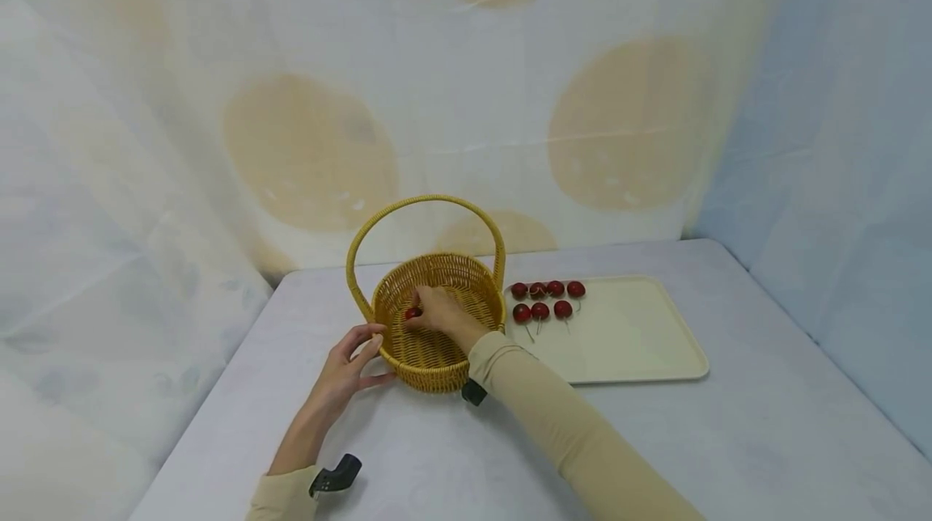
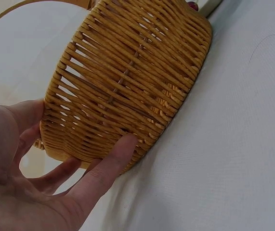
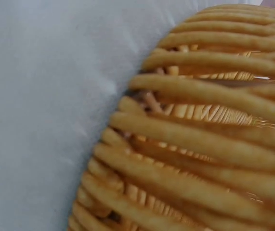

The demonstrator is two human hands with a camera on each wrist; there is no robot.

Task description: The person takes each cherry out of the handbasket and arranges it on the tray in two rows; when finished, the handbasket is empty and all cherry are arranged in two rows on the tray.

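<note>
A round woven basket with a tall arched handle stands on the table. My left hand holds it at the left edge; in the left wrist view, that hand's fingers spread against the woven outer wall. My right hand reaches down inside the basket and pinches a dark red cherry just above or on its floor; which of the two I cannot tell. The right wrist view is filled by the basket's wall, which hides most of the hand.
Right of the basket lies a cream rectangular tray. Several cherries with stems sit in two rows on its left part, among them a front-row cherry. A white cloth covers the table, and patterned curtains hang behind it.
</note>
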